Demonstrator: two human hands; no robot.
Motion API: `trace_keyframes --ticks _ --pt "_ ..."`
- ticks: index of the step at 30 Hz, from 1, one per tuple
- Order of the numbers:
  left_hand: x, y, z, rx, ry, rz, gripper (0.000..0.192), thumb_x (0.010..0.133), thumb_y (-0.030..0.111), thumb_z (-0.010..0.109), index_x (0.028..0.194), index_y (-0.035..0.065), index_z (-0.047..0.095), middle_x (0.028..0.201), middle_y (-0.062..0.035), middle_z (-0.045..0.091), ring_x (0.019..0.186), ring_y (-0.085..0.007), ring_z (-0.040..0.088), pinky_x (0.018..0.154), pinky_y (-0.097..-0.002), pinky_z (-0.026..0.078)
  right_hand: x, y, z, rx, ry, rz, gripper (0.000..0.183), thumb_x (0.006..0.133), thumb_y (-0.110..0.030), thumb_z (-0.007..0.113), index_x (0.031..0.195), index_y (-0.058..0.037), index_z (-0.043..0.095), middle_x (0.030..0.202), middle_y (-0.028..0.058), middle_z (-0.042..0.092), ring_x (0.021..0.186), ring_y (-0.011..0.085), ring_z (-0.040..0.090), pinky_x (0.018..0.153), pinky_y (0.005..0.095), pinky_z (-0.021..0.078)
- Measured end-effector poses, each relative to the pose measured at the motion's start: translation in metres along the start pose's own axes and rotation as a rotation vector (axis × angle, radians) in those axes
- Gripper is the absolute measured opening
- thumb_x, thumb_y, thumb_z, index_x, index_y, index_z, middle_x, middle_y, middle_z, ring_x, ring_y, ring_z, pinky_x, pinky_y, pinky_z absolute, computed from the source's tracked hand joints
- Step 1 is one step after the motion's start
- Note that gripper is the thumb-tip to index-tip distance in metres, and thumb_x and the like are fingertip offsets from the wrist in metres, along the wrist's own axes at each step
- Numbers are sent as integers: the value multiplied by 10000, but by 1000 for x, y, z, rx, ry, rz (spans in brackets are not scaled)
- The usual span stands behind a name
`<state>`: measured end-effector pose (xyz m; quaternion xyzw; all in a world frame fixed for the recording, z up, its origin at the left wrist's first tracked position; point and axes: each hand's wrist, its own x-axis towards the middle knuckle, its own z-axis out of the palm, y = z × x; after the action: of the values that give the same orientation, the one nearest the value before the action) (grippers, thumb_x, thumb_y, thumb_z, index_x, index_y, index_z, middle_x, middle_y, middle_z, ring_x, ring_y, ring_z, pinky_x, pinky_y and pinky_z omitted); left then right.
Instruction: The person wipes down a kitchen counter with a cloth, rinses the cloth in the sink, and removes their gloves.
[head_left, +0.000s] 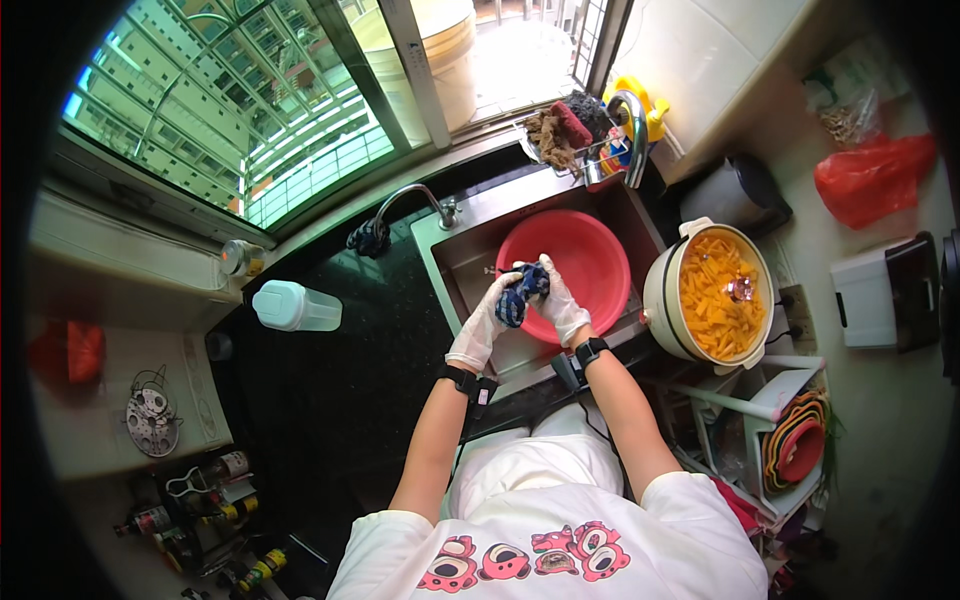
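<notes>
Both my hands wear thin white gloves and grip a bunched dark blue patterned cloth (523, 292) between them. My left hand (484, 319) holds its left side and my right hand (559, 304) its right side. The cloth is over the near left part of a red plastic basin (592, 262), which stands in a stainless steel sink (465, 262). A black strap with a small device is on each wrist. Whether the cloth is wet cannot be told.
A thin curved faucet (409, 191) with dark cloth at its spout stands left of the sink, near a lidded plastic container (298, 306). At right is a cream pot (664, 300) of orange pieces. Behind the sink, a wire rack (589, 154) holds scrubbers beside a chrome faucet (637, 139).
</notes>
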<state>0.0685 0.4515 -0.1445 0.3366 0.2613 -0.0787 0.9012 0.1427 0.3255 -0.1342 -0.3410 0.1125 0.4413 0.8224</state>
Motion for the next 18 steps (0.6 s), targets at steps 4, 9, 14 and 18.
trace_keyframes --ticks 4,9,14,18 --pt "-2 9 20 -114 114 41 299 950 328 451 909 97 636 689 0 642 543 -132 596 491 -245 471 -1 13 8 -221 118 -188 462 910 -488 556 1068 -65 656 916 12 686 794 129 643 789 266 504" --pt "12 -10 19 -81 322 253 378 963 392 407 941 99 644 719 6 643 626 -156 628 614 -267 509 -21 37 24 -400 -14 -317 731 867 -502 620 1406 -90 348 1254 11 492 1124 117 482 987 279 392" --pt "-3 -21 32 -292 316 125 367 964 429 426 1016 115 609 936 -28 644 821 -177 630 789 -297 516 -24 32 37 -1023 261 -648 702 811 -311 734 1363 -21 410 1261 117 504 1163 196 500 972 321 415" --pt "-8 -3 29 -442 -26 -69 583 885 627 443 1136 116 568 1092 -105 626 975 -254 615 855 -466 496 -16 22 41 -656 392 -603 251 810 -179 734 994 -25 662 928 36 623 879 123 610 769 264 499"
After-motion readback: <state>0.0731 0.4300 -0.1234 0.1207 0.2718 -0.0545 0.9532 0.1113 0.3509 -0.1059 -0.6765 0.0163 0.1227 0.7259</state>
